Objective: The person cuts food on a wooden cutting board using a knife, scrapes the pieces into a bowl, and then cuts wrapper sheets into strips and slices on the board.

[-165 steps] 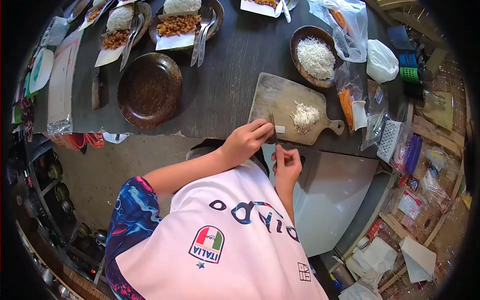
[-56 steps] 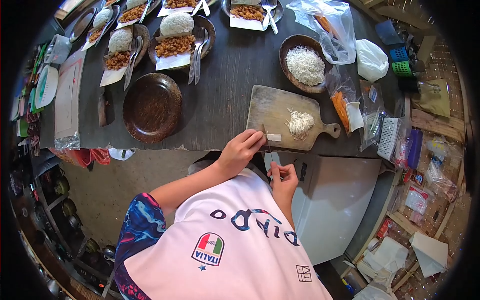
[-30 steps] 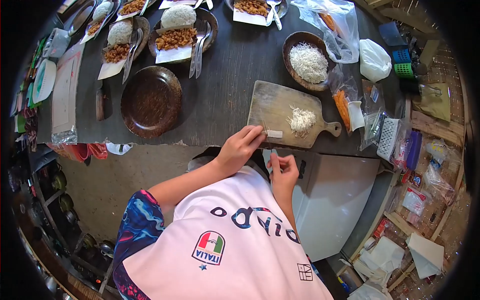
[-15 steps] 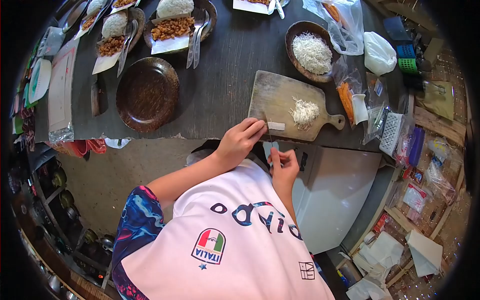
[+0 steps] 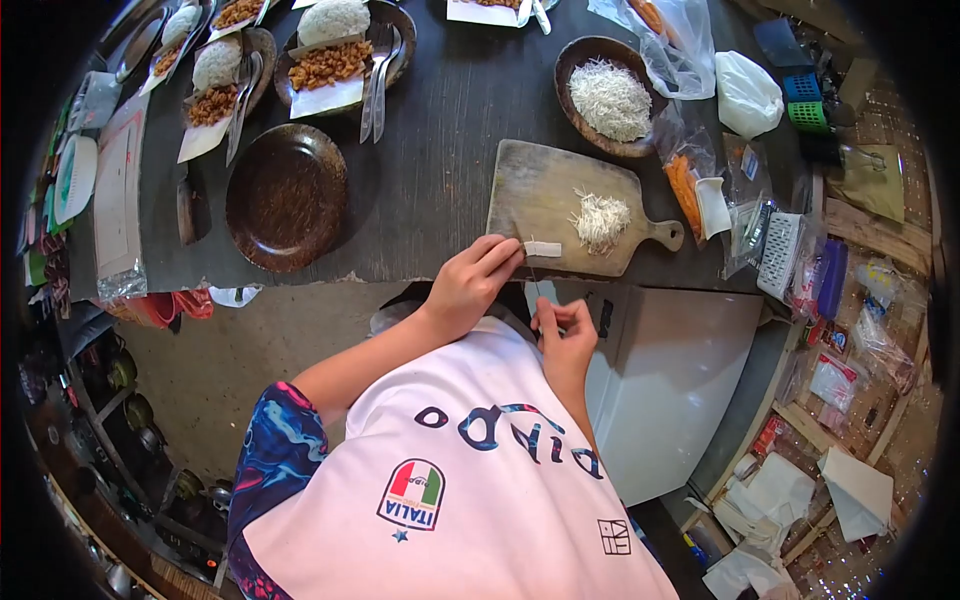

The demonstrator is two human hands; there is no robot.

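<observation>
A small white flat piece lies near the left front edge of the wooden cutting board. My left hand is closed, its fingertips pressed together at the piece's left end. In my right hand is a thin knife, its narrow blade seen almost edge-on beside those fingertips. Right of the piece, a heap of fine white shreds rests on the board. Behind the board, a dark wooden bowl holds more white shreds.
An unfilled brown plate sits to the left. Plates of rice and browned food with cutlery stand at the back left. Bagged orange food, a white bag and a white basket line the right side.
The view has shifted slightly, so the tabletop things appear a little further left and up. The knife blade has shifted slightly near the left fingertips; both hands keep nearly the same pose.
</observation>
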